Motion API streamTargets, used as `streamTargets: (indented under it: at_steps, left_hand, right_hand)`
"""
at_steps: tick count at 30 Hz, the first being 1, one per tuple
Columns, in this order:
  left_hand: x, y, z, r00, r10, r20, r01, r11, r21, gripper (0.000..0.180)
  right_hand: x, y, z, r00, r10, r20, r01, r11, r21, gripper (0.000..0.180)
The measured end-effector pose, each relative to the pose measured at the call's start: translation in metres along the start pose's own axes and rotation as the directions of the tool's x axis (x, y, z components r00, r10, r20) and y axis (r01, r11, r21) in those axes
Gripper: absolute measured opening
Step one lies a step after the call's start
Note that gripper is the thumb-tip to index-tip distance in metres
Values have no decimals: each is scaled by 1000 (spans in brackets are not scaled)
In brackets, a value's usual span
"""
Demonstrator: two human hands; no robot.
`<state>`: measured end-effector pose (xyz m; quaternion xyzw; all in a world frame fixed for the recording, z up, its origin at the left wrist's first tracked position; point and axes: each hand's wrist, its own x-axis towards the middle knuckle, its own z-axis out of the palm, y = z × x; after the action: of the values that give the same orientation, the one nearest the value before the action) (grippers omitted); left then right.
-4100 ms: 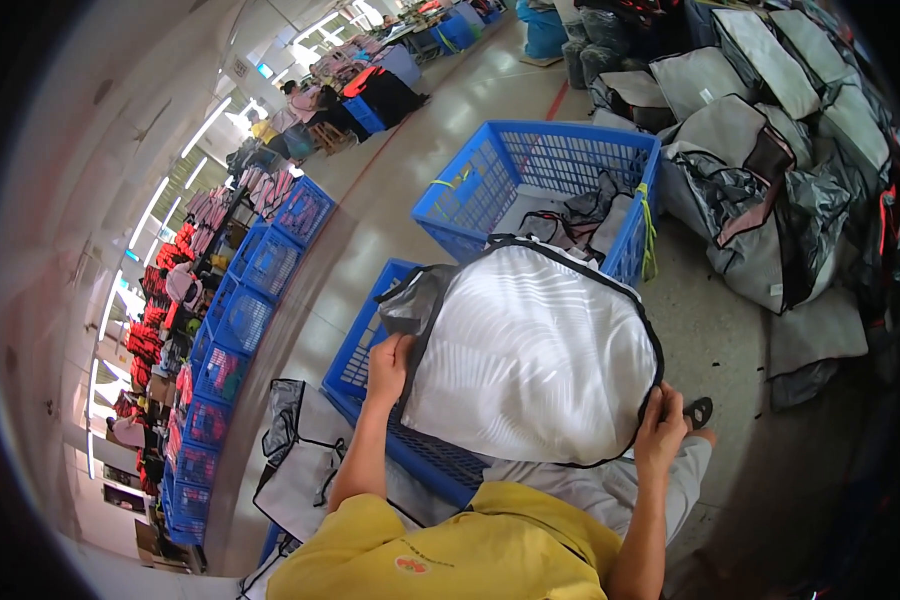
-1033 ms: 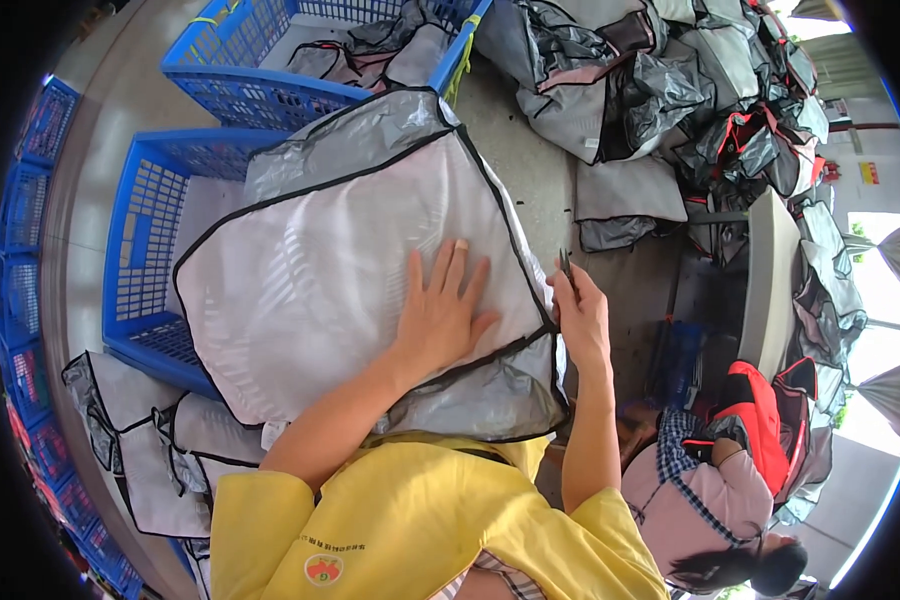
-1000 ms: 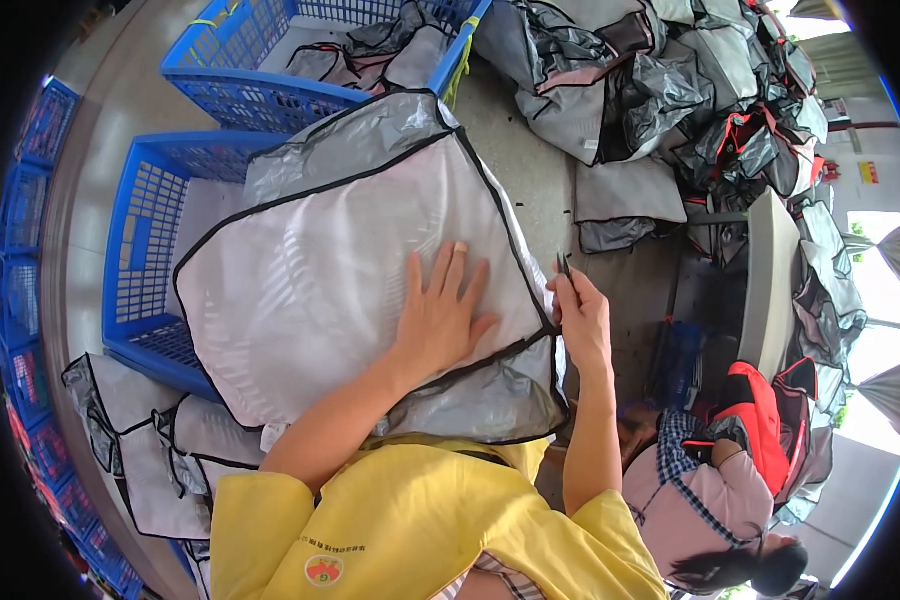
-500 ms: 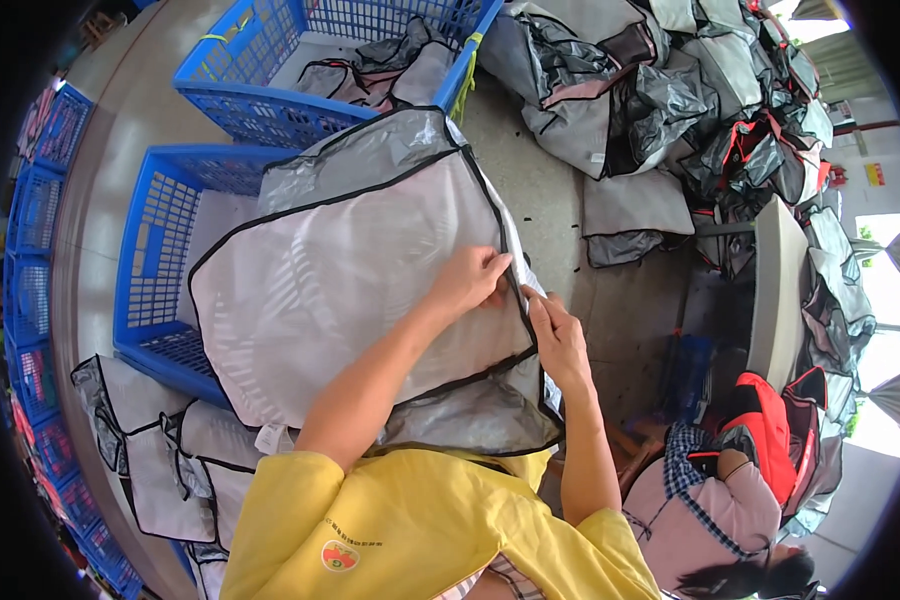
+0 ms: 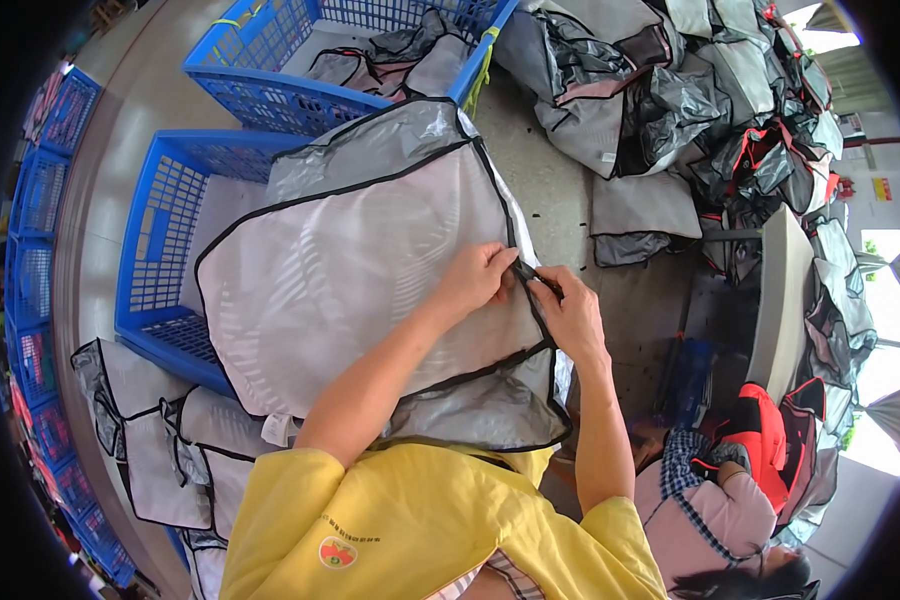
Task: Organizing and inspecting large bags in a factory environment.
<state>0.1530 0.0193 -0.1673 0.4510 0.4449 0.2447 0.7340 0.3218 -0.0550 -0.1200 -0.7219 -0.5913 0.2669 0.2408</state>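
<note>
A large pale fabric bag (image 5: 360, 280) with black edge binding and a silvery foil lining lies spread in front of me, partly over a blue crate. My left hand (image 5: 478, 275) is closed in a pinch on the black binding (image 5: 522, 270) along the bag's right side. Just right of it, my right hand (image 5: 572, 312) grips the same binding between thumb and fingers. Some fingertips of both hands are hidden. A small white label (image 5: 276, 430) sticks out at the bag's lower left edge.
A blue crate (image 5: 150, 235) stands under the bag, and another crate (image 5: 270, 105) holding bags is behind it. Foil-lined bags (image 5: 660, 95) are heaped at the far right. More bags (image 5: 165, 470) lie at left. A co-worker (image 5: 710, 510) sits at lower right beside a red bag (image 5: 755, 430).
My right hand has shifted slightly up and right, and its fingers have curled more tightly round the binding. The binding between my hands is now pinched up. My left hand has barely moved.
</note>
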Motion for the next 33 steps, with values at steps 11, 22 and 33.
streamTargets:
  at_steps: [11,22,33]
  left_hand:
    - [4,-17,1,1000,26,17,-25,1000,-15,33]
    - [-81,-31,-4,874,399,277,-486,721,495,22]
    - [-77,-47,10,932,316,176,-352,902,251,16]
  right_hand:
    - [-19,-3,-11,991,34,-129,-35,999,0,15]
    - [-101,-49,-63,995,-43,-85,27,984,-174,23]
    - [-104,-59,-53,991,-136,-8,121,906,-406,24]
